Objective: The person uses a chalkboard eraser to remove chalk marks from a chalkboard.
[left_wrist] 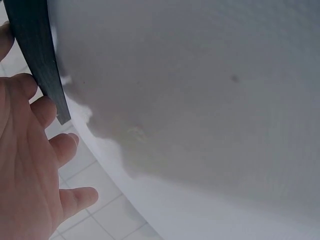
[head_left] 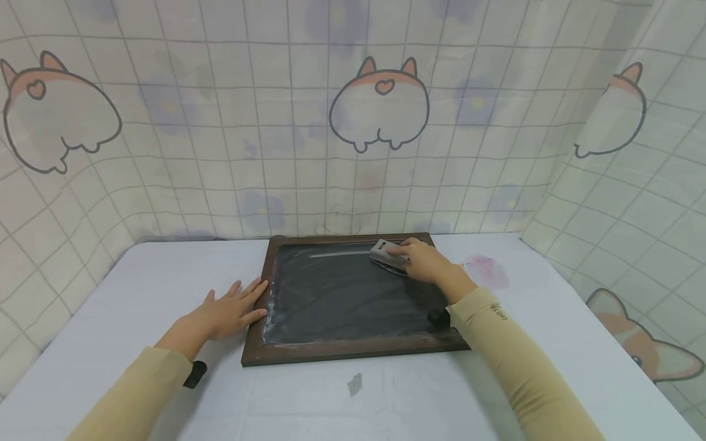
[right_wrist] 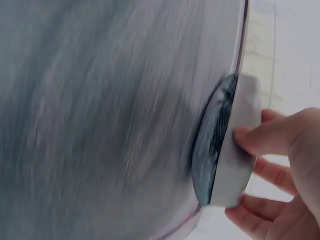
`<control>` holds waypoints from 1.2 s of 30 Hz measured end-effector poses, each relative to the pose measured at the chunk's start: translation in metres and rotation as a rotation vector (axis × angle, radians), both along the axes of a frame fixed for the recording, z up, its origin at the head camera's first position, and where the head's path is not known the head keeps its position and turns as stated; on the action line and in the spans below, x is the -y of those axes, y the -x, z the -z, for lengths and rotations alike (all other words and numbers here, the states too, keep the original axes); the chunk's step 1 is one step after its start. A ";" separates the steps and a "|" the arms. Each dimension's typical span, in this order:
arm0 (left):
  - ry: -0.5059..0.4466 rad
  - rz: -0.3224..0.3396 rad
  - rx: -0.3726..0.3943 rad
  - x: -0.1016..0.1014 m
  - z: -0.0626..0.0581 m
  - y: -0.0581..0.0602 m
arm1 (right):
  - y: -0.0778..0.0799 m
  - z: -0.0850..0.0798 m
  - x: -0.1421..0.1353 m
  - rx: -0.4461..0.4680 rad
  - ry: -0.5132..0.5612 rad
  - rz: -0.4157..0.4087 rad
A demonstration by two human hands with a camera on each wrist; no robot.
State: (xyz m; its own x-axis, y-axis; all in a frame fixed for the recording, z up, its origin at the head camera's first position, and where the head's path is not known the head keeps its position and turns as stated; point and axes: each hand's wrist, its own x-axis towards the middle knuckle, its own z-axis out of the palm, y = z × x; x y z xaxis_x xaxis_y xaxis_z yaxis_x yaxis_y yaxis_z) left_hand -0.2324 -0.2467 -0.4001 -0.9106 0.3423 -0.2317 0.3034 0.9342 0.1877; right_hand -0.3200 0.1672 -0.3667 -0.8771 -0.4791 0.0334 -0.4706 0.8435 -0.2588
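A small chalkboard (head_left: 347, 300) with a brown wooden frame lies on the white table. My right hand (head_left: 425, 260) grips a grey eraser (head_left: 382, 250) against the board's upper right part. In the right wrist view, thumb and fingers hold the pale back of the eraser (right_wrist: 237, 165), its dark felt side (right_wrist: 215, 140) facing the board. A faint white chalk streak (head_left: 336, 253) runs left of the eraser. My left hand (head_left: 223, 312) rests with spread fingers on the left side of the frame. In the left wrist view, fingertips touch the dark frame edge (left_wrist: 37, 55).
The white table (head_left: 182, 263) has a pink stain (head_left: 485, 271) to the right of the board and a grey patch (head_left: 355, 384) in front. A checked curtain (head_left: 265, 122) with cartoon dogs stands behind and at both sides. Chalk dust marks the board's left edge.
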 end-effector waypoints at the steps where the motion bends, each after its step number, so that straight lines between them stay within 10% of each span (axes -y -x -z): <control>1: 0.001 -0.001 0.002 0.000 0.000 0.000 | 0.000 0.000 0.003 0.007 -0.003 0.007; 17: -0.002 -0.014 0.029 0.000 -0.003 -0.003 | -0.046 0.010 0.105 -0.148 -0.150 -0.231; 36: 0.007 -0.004 0.014 -0.002 -0.003 -0.001 | -0.006 0.000 -0.007 -0.003 -0.094 0.146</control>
State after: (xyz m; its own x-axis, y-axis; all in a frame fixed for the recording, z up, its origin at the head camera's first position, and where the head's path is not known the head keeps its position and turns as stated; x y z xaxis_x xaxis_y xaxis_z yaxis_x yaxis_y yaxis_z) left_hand -0.2312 -0.2444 -0.3969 -0.9087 0.3366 -0.2468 0.2966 0.9368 0.1854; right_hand -0.3143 0.1739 -0.3670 -0.9376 -0.3478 -0.0033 -0.3419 0.9235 -0.1741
